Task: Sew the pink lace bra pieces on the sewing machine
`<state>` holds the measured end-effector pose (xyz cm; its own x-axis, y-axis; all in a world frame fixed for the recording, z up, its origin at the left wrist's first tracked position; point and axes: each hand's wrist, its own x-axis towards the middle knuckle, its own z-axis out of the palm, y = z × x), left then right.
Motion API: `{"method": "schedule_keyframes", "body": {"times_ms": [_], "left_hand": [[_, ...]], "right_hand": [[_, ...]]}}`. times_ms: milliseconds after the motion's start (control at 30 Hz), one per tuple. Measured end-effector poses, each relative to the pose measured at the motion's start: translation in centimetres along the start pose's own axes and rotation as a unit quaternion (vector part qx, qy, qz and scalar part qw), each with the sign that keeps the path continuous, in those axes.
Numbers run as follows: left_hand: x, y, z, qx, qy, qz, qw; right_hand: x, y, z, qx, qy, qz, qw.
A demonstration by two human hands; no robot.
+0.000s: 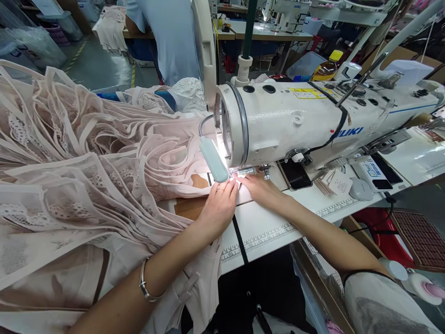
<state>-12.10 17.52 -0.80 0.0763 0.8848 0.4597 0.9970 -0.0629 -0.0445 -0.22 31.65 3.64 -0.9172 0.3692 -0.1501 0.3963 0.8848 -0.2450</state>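
Silver bracelet (143, 281), slim ring (220, 189), black-edged pale sleeve (378, 301)

Bench light bright, cool, fairly even. Hottest patch sits near frame centre: the small lamp (212, 160) gives a white glow against the sewing machine (288, 113), almost burnt out, spilling towards your left hand (221, 199). Soft highlights along the machine's upper curve; glare on your white table (426, 155) at the right edge. Your black clothing (260, 283), bottom centre, reads dark, detail thin. Fabric pile (79, 185) smeared towards the left edge; upper-left background soft. Wide-angle stretch pulls your forearms (175, 257) towards the lower corners.
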Motion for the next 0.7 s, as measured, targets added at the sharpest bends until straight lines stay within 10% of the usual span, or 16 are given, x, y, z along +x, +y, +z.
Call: {"method": "schedule_keyframes", "body": {"times_ms": [700], "left_hand": [[-0.1,-4.8,-1.6,-0.047,-0.010,0.028,0.998]], "right_hand": [[-1.2,1.3,2.3,0.005,0.132,-0.077,0.988]]}}
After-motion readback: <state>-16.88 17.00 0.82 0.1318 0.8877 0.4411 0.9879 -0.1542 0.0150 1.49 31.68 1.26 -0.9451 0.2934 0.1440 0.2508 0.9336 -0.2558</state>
